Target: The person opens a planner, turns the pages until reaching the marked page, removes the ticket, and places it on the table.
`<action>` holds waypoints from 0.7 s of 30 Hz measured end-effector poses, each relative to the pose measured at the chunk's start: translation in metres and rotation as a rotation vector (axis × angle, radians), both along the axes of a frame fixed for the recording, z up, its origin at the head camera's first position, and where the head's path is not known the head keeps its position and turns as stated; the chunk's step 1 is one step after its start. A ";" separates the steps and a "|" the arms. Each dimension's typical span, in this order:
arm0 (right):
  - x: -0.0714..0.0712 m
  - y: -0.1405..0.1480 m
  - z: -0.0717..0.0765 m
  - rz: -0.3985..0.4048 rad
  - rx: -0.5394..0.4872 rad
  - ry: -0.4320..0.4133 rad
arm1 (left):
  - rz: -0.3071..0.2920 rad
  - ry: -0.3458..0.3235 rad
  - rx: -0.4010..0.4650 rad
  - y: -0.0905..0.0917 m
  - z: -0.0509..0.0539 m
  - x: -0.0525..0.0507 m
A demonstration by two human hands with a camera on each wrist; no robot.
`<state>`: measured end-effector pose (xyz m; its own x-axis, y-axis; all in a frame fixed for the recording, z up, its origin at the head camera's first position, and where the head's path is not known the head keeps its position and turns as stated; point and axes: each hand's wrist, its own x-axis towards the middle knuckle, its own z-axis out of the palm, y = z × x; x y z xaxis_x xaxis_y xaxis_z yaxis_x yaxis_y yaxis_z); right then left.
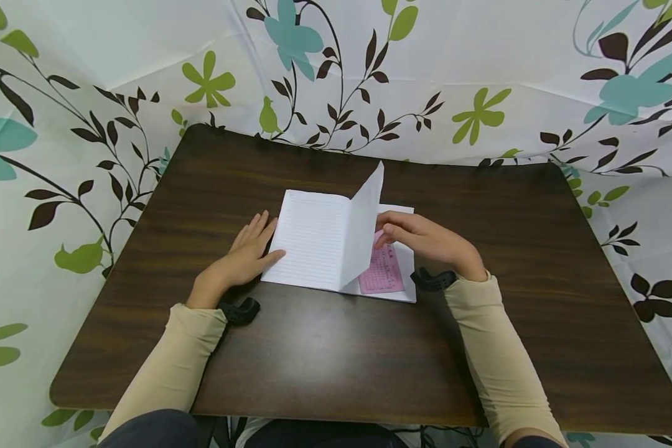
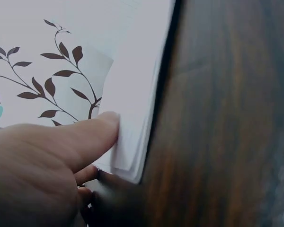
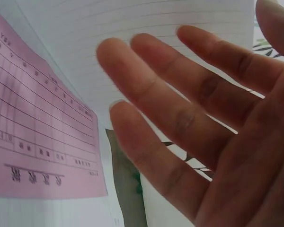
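Lying open mid-counter (image 1: 313, 367), the lined notebook (image 1: 308, 239) is leaving wide, dark wood-grain room toward the L & R edges. L hand (image 1: 239, 258), grip flat & holding nothing, is resting its thumb on the notebook's L edge. R hand (image 1: 434, 239), grip loosely spread, nothing held, is hovering beside a thin, raised pg (image 1: 364, 230); can't tell re contact. A pink printed rect. sheet (image 1: 383, 275) is lying flat on the notebook's R side.

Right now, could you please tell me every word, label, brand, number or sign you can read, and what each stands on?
No text is readable.
Pink printed slip: characters along its ruled grid, too small in the head view, too blurred in the right wrist view.
Lined notebook: ruled lines, no legible lettering.
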<state>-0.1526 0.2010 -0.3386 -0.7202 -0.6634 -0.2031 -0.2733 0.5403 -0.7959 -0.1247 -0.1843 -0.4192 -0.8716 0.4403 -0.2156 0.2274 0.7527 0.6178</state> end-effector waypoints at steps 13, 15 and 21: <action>0.005 -0.020 -0.008 0.049 0.028 0.035 | 0.046 -0.024 0.026 0.000 0.000 0.000; 0.005 -0.023 -0.010 0.071 0.012 0.041 | 0.049 -0.027 0.043 -0.001 0.000 0.000; 0.005 -0.033 -0.019 0.162 -0.021 0.069 | 0.056 -0.031 0.066 -0.001 0.001 0.000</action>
